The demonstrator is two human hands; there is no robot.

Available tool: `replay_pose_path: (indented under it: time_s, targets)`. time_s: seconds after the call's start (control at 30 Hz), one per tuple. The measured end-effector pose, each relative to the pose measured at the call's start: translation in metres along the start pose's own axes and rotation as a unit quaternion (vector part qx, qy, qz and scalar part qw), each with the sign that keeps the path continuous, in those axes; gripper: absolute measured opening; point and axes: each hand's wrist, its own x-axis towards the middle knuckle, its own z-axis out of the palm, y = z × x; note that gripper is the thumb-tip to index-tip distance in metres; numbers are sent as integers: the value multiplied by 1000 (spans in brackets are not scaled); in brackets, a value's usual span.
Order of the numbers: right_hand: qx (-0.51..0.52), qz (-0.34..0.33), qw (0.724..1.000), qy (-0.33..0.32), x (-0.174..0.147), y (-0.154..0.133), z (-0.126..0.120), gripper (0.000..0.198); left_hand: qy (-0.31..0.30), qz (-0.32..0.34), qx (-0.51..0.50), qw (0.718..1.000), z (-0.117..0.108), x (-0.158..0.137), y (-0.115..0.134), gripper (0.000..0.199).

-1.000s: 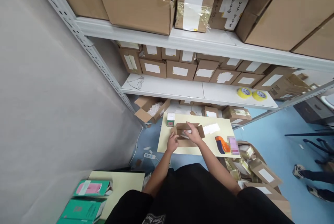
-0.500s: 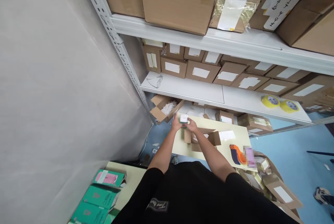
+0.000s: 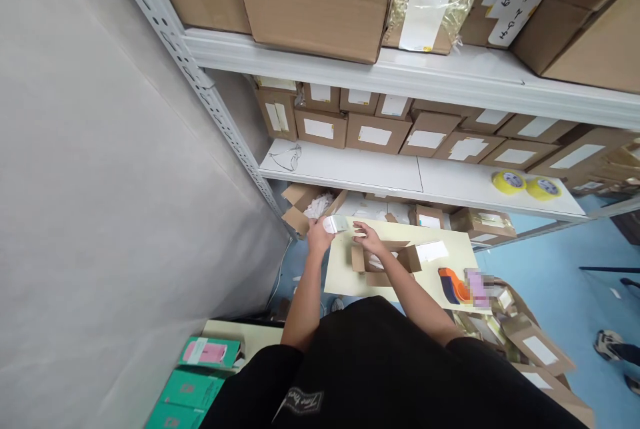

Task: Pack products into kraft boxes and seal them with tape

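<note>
My left hand (image 3: 319, 237) grips a small white box (image 3: 335, 224) with a pale greenish side, held above the left end of the cream table (image 3: 340, 272). To the right of it, my right hand (image 3: 367, 237) has its fingers apart and touches nothing. Below the right forearm an open cardboard carton (image 3: 415, 259) stands on the table, with white items partly visible inside. A sheet of white paper (image 3: 433, 251) lies just right of that carton.
An orange tape dispenser (image 3: 454, 286) sits at the table's right end, beside stacked cartons (image 3: 540, 349). Another open carton (image 3: 296, 221) with white packing stands behind left. Shelving (image 3: 345, 169) holds boxes, glasses (image 3: 290, 159) and tape rolls (image 3: 509, 181). Green boxes (image 3: 193, 387) lie lower left.
My right hand has let go of the small box and opened. The left hand has carried the box slightly left and turned it on its side. The camera view has shifted a little.
</note>
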Motion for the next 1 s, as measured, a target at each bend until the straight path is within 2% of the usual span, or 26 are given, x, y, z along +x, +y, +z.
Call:
replay_pose_path:
  time_s: [0.07, 0.1, 0.2, 0.27, 0.33, 0.43, 0.53, 0.67, 0.73, 0.9, 1.0]
  targets:
    - [-40, -25, 998, 30, -10, -7, -6, 85, 26, 34, -64, 997, -13, -13, -4, 69]
    - [-60, -40, 996, 48, -16, -10, -11, 92, 20, 50, -105, 993, -16, -19, -7, 74]
    - [-104, -61, 990, 77, -37, -17, -35, 99, -66, 57, -258, 962, -11, -34, -13, 87]
    - [-121, -56, 988, 73, -56, -17, -60, 93, -145, 33, -345, 927, 6, -42, -12, 91]
    - [-148, -58, 984, 80, -77, -12, -87, 85, -204, 14, -392, 897, 32, -50, -7, 92]
    - [-193, -39, 974, 110, -109, 6, -120, 80, -253, 17, -407, 878, 74, -60, 8, 90]
    - [-211, -6, 967, 139, -132, 28, -135, 80, -275, 31, -368, 888, 110, -64, 23, 94]
    - [-194, 29, 969, 152, -147, 51, -134, 83, -233, 44, -224, 945, 141, -68, 26, 113]
    - [-172, 33, 971, 161, -152, 56, -132, 82, -219, 61, -155, 962, 151, -73, 19, 118]
    - [-140, 9, 974, 175, -170, 61, -129, 75, -242, 96, -66, 963, 174, -94, 0, 106]
    - [-129, 19, 975, 180, -180, 66, -128, 72, -226, 112, -8, 968, 182, -101, 1, 96]
